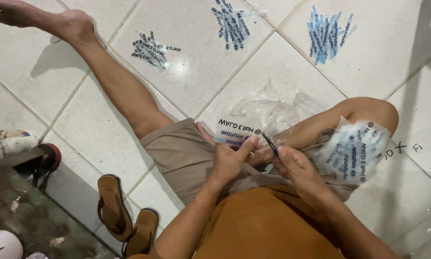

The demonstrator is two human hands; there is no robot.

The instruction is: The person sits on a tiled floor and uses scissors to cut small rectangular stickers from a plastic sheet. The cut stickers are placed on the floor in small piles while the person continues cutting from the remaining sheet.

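- The person sits on the white tiled floor (282, 62), one leg stretched toward the upper left of the frame, the other bent at the right
- The left hand (230, 160), at the centre of the frame, pinches the edge of a clear plastic sheet (237, 129) printed in black and blue, thumb on top
- That sheet runs up from the hands toward a crumpled clear plastic bag (273, 112) lying on the tiles just above the lap
- The right hand (294, 165), just right of the left, is closed around a thin dark strip (269, 144) held upright between fingertips; what the strip is cannot be told
- A stack of printed clear sheets (352, 151) rests on the bent right knee at the right of the frame
- Three small piles of cut printed strips lie on the tiles along the top: a black one (153, 50) at upper left, a dark blue one (232, 24) at top centre, a light blue one (326, 33) at upper right
- A pair of brown sandals (124, 216) lies at lower left, beside the thigh
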